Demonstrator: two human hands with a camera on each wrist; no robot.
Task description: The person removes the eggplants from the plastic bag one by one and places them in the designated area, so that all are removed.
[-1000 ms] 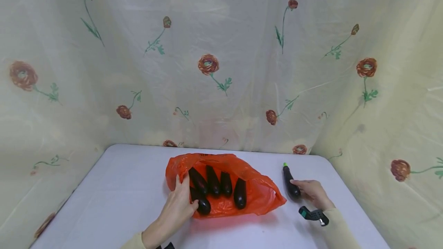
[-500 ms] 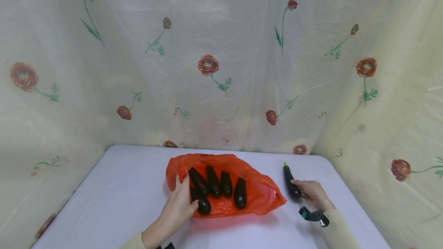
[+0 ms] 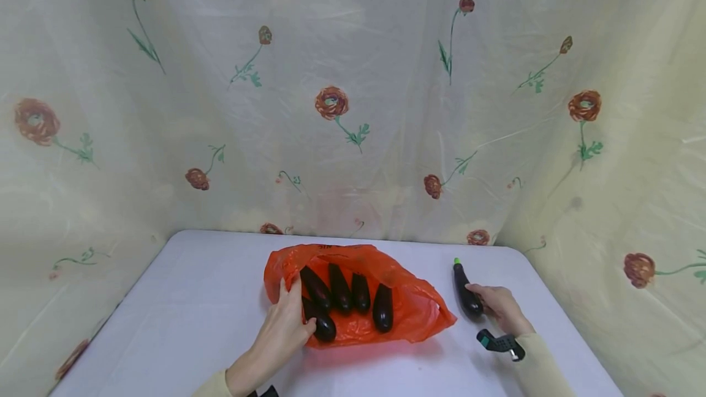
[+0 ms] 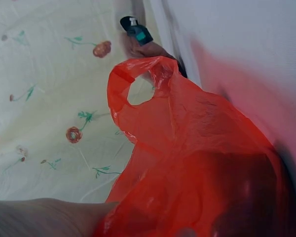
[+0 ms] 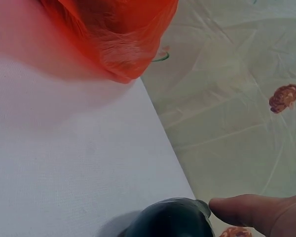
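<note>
An orange-red plastic bag (image 3: pixel 425 308) lies on the white table with its mouth towards me, and several dark eggplants (image 3: pixel 383 308) show inside it. My left hand (image 3: pixel 281 329) grips the bag's left edge, its thumb by the nearest eggplant (image 3: pixel 324 325). The left wrist view has the bag's handle loop (image 4: pixel 119 98) standing up, while the bag hides most of that hand's fingers. Right of the bag, my right hand (image 3: pixel 499 308) holds a single eggplant (image 3: pixel 463 290) with a bright green tip pointing away. In the right wrist view a digit touches the rounded end of this eggplant (image 5: pixel 170 219).
The white table (image 3: pixel 209 299) has rounded far corners. A flower-printed curtain (image 3: pixel 386 158) hangs behind it and along both sides. A dark strap with a small device (image 3: pixel 499 343) sits on the right wrist.
The right hand and its eggplant have shifted very slightly to the right. The left hand and the bag look the same.
</note>
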